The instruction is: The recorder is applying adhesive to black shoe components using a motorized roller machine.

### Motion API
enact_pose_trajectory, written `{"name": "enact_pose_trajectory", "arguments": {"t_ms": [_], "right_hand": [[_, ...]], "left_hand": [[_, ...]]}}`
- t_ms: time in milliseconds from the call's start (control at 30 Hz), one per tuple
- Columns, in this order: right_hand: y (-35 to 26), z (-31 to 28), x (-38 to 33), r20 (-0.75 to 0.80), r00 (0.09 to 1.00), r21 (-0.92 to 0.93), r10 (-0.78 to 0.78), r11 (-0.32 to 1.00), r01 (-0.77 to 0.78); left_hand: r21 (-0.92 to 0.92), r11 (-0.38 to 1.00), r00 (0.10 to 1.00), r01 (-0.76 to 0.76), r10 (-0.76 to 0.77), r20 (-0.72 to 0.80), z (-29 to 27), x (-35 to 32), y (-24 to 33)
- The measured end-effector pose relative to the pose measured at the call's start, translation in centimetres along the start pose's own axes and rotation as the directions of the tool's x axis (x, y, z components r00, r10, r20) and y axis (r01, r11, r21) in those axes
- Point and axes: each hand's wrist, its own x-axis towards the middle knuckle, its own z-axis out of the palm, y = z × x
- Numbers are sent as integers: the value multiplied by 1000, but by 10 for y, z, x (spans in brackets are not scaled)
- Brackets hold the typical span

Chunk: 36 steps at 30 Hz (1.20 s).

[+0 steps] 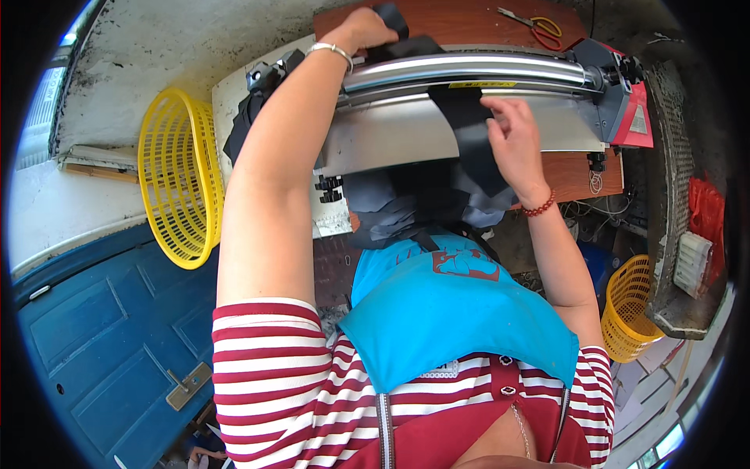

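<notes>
A long machine with a shiny metal roller and a flat steel plate lies across a wooden table. My left hand, with a silver bracelet at the wrist, reaches over the roller and grips dark fabric at its far side. Flat on a strip of dark cloth that hangs from the roller over the plate rests my right hand, fingers spread, a red bead bracelet on its wrist. More grey cloth is piled below the plate, above my blue apron.
Orange-handled scissors lie on the table's far side. The machine's red and grey end housing is at the right. A yellow basket leans at the left, another yellow basket sits low right. A blue door is at lower left.
</notes>
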Motion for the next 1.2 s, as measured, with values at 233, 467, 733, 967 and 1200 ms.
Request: {"name": "enact_pose_trajectory", "arguments": {"t_ms": [233,467,733,967,1200], "right_hand": [[0,34,-63,357,751,8,-555,806,592],[41,164,-75,598,738,-308,-313,760,572],[61,196,-68,516,682,-370,-519,583,723],[55,173,-59,432,601,-324,-673,506,799],[39,140,-63,556,645,-42,-524,757,652]], "left_hand": [[-322,946,916,-26,-107,-386,-80,-30,67],[-469,861,866,-197,-72,-495,-142,-88,73],[-454,843,833,-289,-12,-553,-150,-124,73],[-296,924,794,-241,12,-608,-137,-98,61],[-284,937,806,-205,-3,-592,-114,-71,71]]}}
